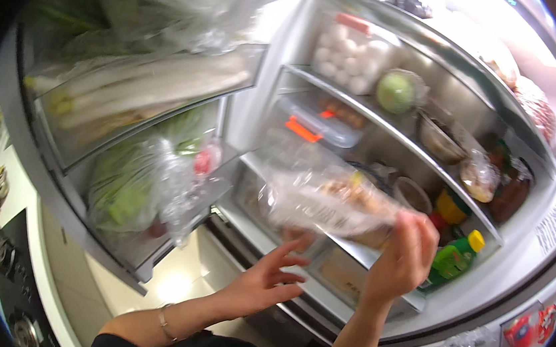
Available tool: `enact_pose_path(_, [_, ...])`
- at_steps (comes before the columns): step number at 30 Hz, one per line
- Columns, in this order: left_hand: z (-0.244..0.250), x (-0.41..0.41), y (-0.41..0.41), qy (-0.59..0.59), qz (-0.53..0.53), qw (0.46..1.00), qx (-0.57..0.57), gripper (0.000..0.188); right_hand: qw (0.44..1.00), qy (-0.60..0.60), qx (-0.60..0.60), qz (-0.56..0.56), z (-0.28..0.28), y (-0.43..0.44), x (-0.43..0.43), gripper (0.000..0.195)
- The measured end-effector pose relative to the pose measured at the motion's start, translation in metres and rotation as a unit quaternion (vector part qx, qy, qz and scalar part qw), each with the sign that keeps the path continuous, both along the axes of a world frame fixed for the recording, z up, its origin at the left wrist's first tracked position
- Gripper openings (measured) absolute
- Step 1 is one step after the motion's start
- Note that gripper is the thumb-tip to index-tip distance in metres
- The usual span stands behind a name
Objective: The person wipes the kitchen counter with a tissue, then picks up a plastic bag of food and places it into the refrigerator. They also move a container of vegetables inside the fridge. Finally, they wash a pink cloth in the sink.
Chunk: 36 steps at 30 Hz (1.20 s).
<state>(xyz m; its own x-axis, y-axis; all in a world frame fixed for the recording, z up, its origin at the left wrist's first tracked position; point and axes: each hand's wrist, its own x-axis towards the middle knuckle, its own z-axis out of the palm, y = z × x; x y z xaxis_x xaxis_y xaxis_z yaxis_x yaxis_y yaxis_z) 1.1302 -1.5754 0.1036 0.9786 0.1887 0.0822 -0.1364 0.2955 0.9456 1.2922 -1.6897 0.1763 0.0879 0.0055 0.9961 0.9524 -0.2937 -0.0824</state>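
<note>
My right hand [408,254] grips one end of a clear plastic bag [325,205] that bears printing. Tan food pieces show through the blurred plastic, but I cannot tell their kind. The bag hangs slanted in front of the lower shelves of an open refrigerator [262,79]. Below it, my left hand [267,280] reaches up with fingers apart and holds nothing. Behind the bag is a clear lidded container [330,123] with orange clips. Clear-fronted drawers [336,274] lie beneath, partly covered by my hands and the bag.
A box of eggs [347,54] and a wrapped round green vegetable [395,92] occupy the upper shelf. Low at right stands a green bottle [458,261] with a yellow cap. Bagged greens [126,189] fill the open left door's bins. A gas cooktop [14,278] lies at far left.
</note>
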Motion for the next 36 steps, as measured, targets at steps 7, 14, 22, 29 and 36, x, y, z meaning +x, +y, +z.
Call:
enact_pose_path(7, [-0.010, 0.000, 0.003, -0.063, 0.046, 0.970, -0.230, 0.064, 0.969, 0.141, -0.164, 0.118, -0.061, -0.003, -0.077, 0.027])
enact_pose_path(14, [-0.018, 0.001, 0.008, -0.035, 0.140, 0.968, -0.207, 0.061, 0.862, 0.369, -0.329, 0.113, -0.027, -0.023, -0.081, 0.047])
enact_pose_path(22, [-0.023, -0.008, 0.016, -0.004, 0.118, 0.974, -0.191, 0.068, 0.905, 0.170, -0.371, -0.114, -0.023, -0.024, -0.058, 0.057])
enact_pose_path(29, [-0.019, -0.022, 0.024, -0.004, 0.057, 0.981, -0.183, 0.063, 0.638, 0.578, -0.202, 0.467, -0.021, -0.019, -0.023, 0.086])
enact_pose_path(36, [-0.027, -0.029, 0.027, 0.005, 0.063, 0.989, -0.137, 0.064, 0.626, 0.596, -0.205, 0.460, -0.023, -0.005, -0.023, 0.084])
